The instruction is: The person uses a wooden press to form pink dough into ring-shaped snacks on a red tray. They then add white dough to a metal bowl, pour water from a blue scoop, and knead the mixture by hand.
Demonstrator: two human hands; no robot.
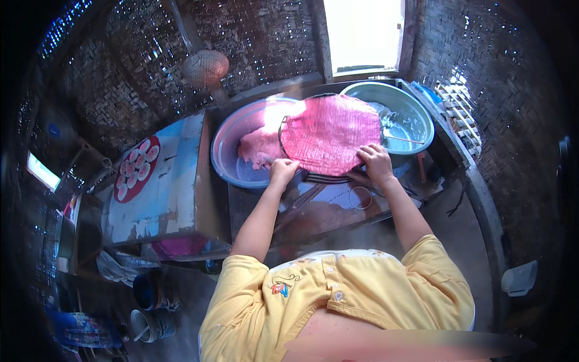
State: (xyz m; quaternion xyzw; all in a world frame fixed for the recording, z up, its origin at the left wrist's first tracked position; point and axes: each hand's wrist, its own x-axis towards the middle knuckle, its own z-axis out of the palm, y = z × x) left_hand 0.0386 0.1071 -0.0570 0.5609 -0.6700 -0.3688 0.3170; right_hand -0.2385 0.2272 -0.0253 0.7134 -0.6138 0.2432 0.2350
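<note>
A round, ribbed pink sheet [332, 133] lies before me, with a dark rim showing at its upper and left edges. Fingers of my left hand [283, 172] pinch its lower left edge. On its lower right edge is my right hand [377, 161], fingers on top and the thumb hidden. Left of the sheet, and partly covered by it, stands a large plastic basin [221, 165] holding a soft pink mass [260, 147]. To the right, a pale green basin [427, 120] contains some whitish material and a thin stick [405, 140].
At the left, a worn blue-and-white tabletop [176, 190] carries a red round sheet [118, 192] with several pink-and-white rounds. A perforated ladle-like strainer [206, 68] hangs on the woven wall [267, 40]. A thin ring [360, 197] lies near my right forearm. Buckets [145, 326] stand on the floor.
</note>
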